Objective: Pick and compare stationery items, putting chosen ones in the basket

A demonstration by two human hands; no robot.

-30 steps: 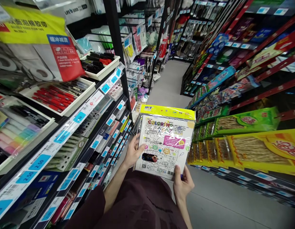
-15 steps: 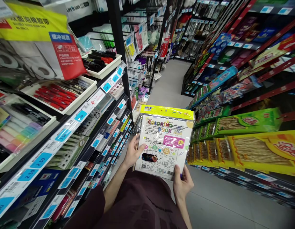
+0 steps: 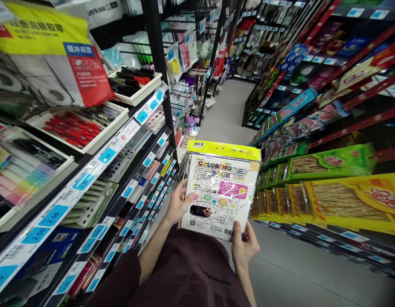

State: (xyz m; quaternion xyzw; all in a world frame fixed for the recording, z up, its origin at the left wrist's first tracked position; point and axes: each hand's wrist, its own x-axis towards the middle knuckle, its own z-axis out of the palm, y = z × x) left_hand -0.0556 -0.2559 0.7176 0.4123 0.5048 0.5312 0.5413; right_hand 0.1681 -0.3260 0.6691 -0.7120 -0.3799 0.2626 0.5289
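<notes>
I hold a plastic-wrapped coloring book pack (image 3: pixel 221 189) with a yellow header upright in front of me in a shop aisle. My left hand (image 3: pixel 178 206) grips its left edge, thumb on the front, along with some thin stick-like items behind the pack. My right hand (image 3: pixel 245 247) pinches the pack's bottom right corner, thumb on the front. Both hands are closed on the pack.
Stationery shelves (image 3: pixel 98 170) with trays of red pens (image 3: pixel 74 123), markers (image 3: pixel 132 81) and blue price tags run along the left. Snack shelves (image 3: pixel 328 162) with green and yellow packets line the right. A grey floor aisle (image 3: pixel 227 111) runs ahead between them.
</notes>
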